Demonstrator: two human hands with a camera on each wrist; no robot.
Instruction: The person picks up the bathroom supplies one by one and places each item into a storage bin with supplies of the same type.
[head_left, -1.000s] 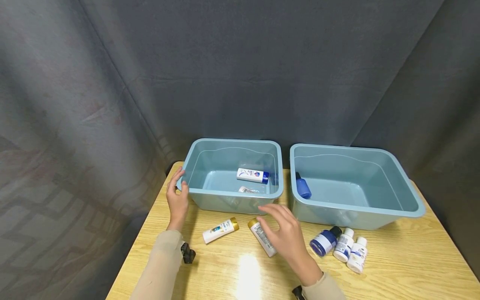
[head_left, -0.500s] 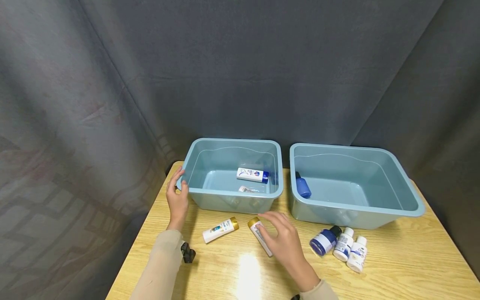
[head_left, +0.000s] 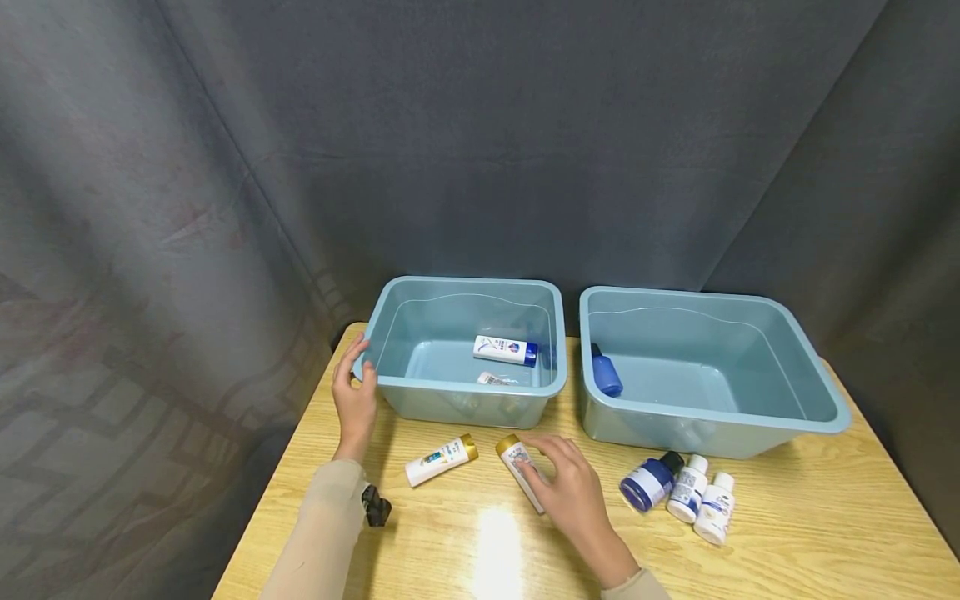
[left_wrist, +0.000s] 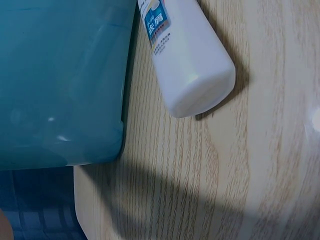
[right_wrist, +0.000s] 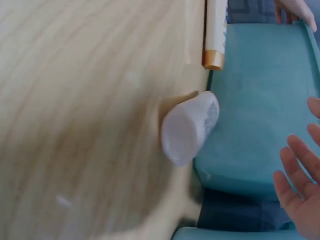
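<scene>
My left hand (head_left: pixel 355 404) holds the front left corner of the left blue plastic bin (head_left: pixel 457 404), thumb and fingers at its rim. My right hand (head_left: pixel 573 483) is over a white shampoo bottle with a gold cap (head_left: pixel 515 454) lying on the table; in the head view the thumb overlaps its label. In the right wrist view, the fingers (right_wrist: pixel 297 165) are spread, apart from this bottle (right_wrist: pixel 187 127). A second gold-capped white bottle (head_left: pixel 438 462) lies between the hands. Inside the left bin lie a white bottle with a blue cap (head_left: pixel 501 350) and a partly hidden white one (head_left: pixel 493 379).
The right blue bin (head_left: pixel 690 417) stands beside the left one, with a blue bottle (head_left: pixel 606 375) inside. A dark blue bottle (head_left: pixel 647 486) and two small white bottles (head_left: pixel 687 489) lie before it on the wooden table (head_left: pixel 810 517). A grey curtain (head_left: pixel 480 150) hangs behind.
The right hand has moved slightly down and left, closer over the gold-capped bottle, whose visible label side looks different now. The left hand has stayed at the bin's corner.
</scene>
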